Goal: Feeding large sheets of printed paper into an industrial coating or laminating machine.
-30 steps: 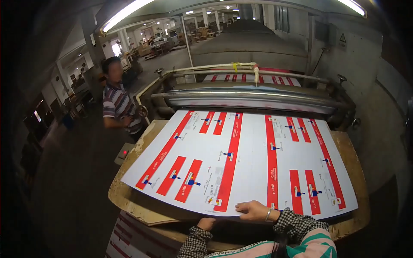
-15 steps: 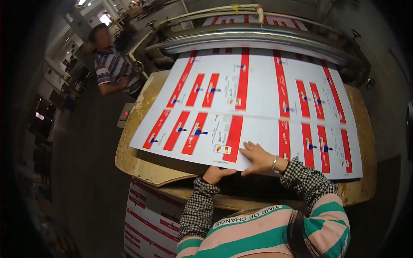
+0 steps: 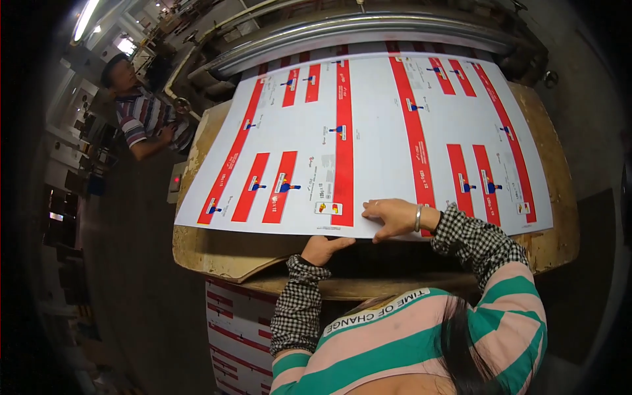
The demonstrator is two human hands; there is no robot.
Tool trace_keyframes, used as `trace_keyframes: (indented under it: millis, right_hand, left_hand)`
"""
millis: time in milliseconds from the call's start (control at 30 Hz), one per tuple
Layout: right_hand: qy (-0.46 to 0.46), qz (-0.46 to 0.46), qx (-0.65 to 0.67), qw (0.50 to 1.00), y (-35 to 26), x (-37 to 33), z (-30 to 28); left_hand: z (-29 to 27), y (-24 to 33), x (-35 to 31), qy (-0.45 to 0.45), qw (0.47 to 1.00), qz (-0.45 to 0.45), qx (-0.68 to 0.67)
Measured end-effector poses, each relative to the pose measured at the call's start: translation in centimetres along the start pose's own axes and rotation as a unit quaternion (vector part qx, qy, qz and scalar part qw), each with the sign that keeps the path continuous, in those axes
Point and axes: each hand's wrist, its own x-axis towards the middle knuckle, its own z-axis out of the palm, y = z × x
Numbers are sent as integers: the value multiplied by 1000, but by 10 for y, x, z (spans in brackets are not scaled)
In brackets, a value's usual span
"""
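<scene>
A large white printed sheet (image 3: 378, 145) with red bands and small blue figures lies over a worn wooden board in front of a metal roller. My left hand (image 3: 321, 250) pinches the sheet's near edge at the middle, thumb along the top and fingers hidden below. Just to its right, my right hand (image 3: 395, 218), with a bracelet at the wrist, rests palm down on the sheet near the same edge. Its fingers reach left, with the thumb held apart from them.
The silver roller (image 3: 368, 29) spans the machine's far side. The wooden board (image 3: 204, 253) sticks out around the sheet. More printed sheets (image 3: 240, 336) hang or stand below at left. Another person (image 3: 148, 112) in a striped shirt stands left, beside a small box with a red light (image 3: 176, 179).
The far printed sheet has moved away toward the roller, and the seam across the middle is gone; more of the near sheet shows. My right hand's fingers have drawn closer together.
</scene>
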Motion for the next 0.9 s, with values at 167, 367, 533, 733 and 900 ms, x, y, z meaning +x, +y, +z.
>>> trace_keyframes:
  millis: [167, 367, 533, 733, 900]
  right_hand:
    - [2, 10, 29, 1000, 6, -3, -4]
    - [-59, 14, 5, 998, 11, 13, -11]
    - [-6, 83, 58, 995, 60, 75, -109]
    - [234, 213, -75, 946, 219, 178, -173]
    - [333, 385, -162, 845, 279, 267, -198]
  left_hand:
    - [-4, 2, 4, 0, 1000, -24, 4]
    - [12, -37, 7, 69, 944, -65, -315]
    - [19, -14, 2, 42, 920, -128, -367]
    - [29, -17, -7, 35, 839, -207, -503]
    - [24, 18, 10, 92, 820, -301, -479]
